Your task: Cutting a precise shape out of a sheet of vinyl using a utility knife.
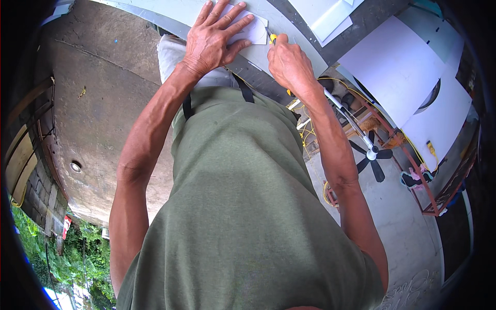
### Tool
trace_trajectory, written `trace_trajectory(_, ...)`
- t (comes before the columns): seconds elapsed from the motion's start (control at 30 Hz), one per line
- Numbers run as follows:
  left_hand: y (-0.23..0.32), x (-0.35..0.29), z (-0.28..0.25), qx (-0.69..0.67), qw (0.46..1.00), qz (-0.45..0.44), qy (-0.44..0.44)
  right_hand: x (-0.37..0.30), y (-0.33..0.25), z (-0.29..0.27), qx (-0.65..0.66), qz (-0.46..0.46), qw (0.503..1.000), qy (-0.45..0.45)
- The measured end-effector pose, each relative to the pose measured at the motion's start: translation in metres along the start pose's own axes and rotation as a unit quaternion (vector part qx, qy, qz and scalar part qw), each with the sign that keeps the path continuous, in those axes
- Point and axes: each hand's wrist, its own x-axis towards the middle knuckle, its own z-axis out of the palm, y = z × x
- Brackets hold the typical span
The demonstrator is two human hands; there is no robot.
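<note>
Head view, watching from afar: I see the left hand [213,42] spread flat, fingers apart, pressing a small white card [257,33] onto a pale grey sheet [311,50] on the tabletop [368,28], close to the edge nearest the body. The right hand [291,63] is curled closed around a yellow-handled tool [273,39], its thin grey tip just beside the card's right edge. I take it for a cutter; whether that tip touches the card, I can't tell.

My chief worry is the left hand's index finger and thumb: both reach toward the tool's side, so a slip inward could nick them. Pressure sits mostly on the card's left part, so a sideways drag might pivot its free right end and spoil the line. Too heavy a push could also score the grey sheet underneath. And with the work so close to the near edge, a jerk toward the body would leave little room to stop.
</note>
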Motion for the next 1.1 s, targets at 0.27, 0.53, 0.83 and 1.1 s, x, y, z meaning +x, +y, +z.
trace_trajectory(0.27, 0.001, 0.001, -0.001, -0.007, 1.000, 0.001, 0.007, -0.002, -0.007, 0.004, 0.037, 0.033, 0.999, 0.009)
trace_trajectory(0.53, 0.004, 0.001, -0.002, -0.013, 1.000, -0.002, 0.013, -0.004, -0.010, 0.010, 0.042, 0.050, 0.998, 0.016)
trace_trajectory(0.83, 0.007, -0.005, 0.009, -0.012, 0.999, -0.016, 0.033, -0.002, -0.008, 0.009, 0.004, 0.033, 0.999, 0.043)
trace_trajectory(1.1, 0.027, -0.010, 0.002, 0.015, 0.999, -0.039, -0.024, 0.020, 0.040, -0.033, -0.165, -0.116, 0.979, 0.029)
